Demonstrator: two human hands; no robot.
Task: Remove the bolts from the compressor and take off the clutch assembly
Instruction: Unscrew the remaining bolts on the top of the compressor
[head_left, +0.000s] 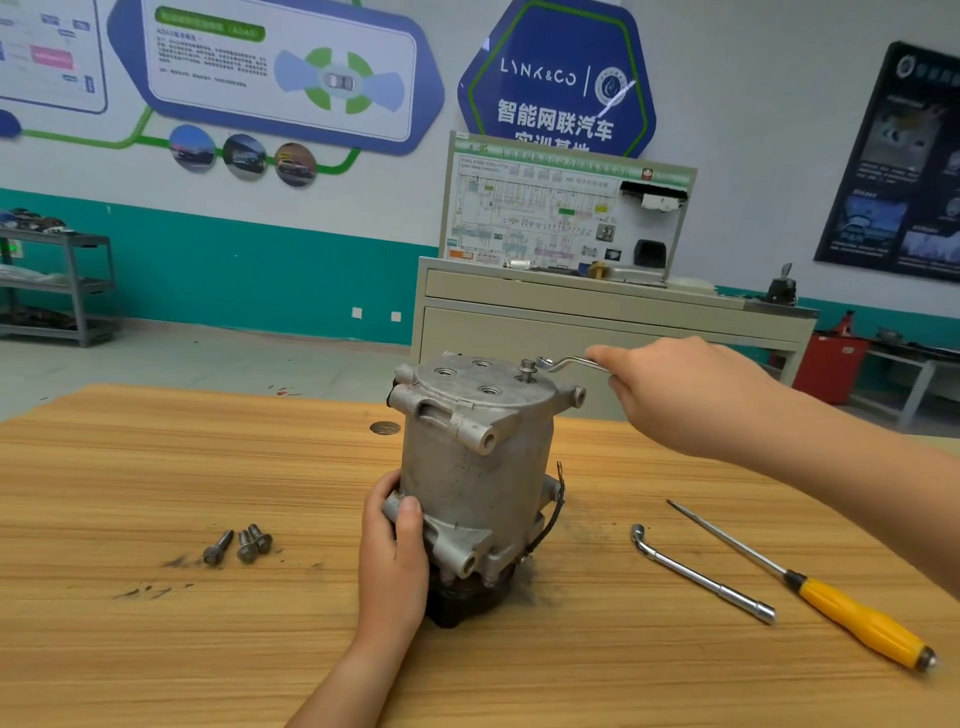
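Head view: your left hand (392, 551) grips the compressor (472, 467), probably heavy and rigid, low on its side; your right hand (680, 395) holds the wrench (569, 362).

Left hand (392, 551) grips upright compressor (475, 467); right hand (685, 395) holds wrench (571, 364) on bolt (528, 370).

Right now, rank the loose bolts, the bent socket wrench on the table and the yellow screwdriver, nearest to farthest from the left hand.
1. Loose bolts, left of the left hand.
2. Bent socket wrench, right of the compressor.
3. Yellow screwdriver, farthest right.
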